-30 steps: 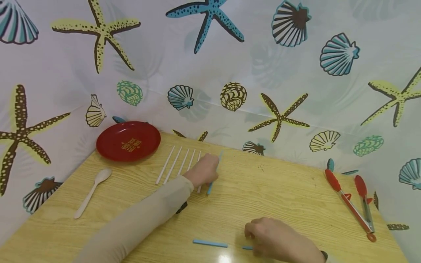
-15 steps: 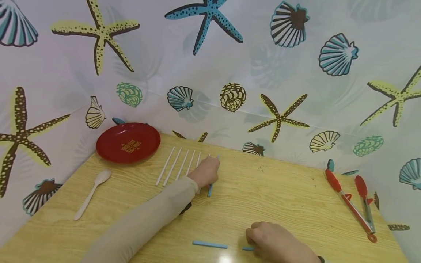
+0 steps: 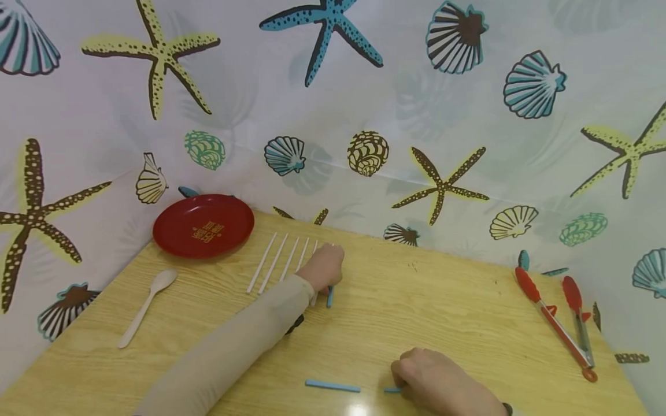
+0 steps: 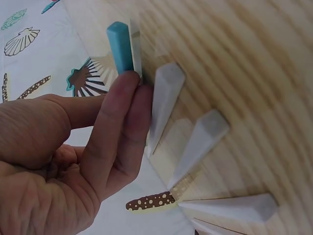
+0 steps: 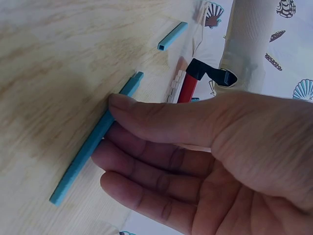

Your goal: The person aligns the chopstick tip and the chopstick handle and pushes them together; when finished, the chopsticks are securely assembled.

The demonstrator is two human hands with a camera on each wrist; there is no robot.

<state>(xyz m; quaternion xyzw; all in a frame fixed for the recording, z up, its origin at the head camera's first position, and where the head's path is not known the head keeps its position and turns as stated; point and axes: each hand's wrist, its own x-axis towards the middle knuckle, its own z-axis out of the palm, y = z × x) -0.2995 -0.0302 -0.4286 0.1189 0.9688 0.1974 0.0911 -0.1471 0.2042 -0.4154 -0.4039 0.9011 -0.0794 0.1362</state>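
My left hand (image 3: 325, 264) pinches a square-sided blue stick (image 4: 120, 43) between thumb and fingers, at the right end of a row of several white sticks (image 3: 262, 263). A white stick (image 4: 166, 93) lies close beside its fingertips in the left wrist view. In the head view the hand covers most of this blue stick; its near end shows below. Near the front, my right hand (image 3: 439, 378) pinches a second blue stick (image 5: 83, 149) low at the tabletop, thumb on one side and fingers on the other. A third blue stick (image 3: 333, 386) lies left of it.
A red plate (image 3: 182, 231) with gold lettering stands at the back left, with a pale spoon (image 3: 148, 306) in front of it. Red-tipped tongs (image 3: 559, 332) lie at the right. A shell-and-starfish cloth (image 3: 333, 190) hangs behind the wooden table (image 3: 442, 300).
My left hand has shifted slightly, and the far end of its blue stick has swung left toward the white row. The right hand is almost still, still pinching its blue stick.
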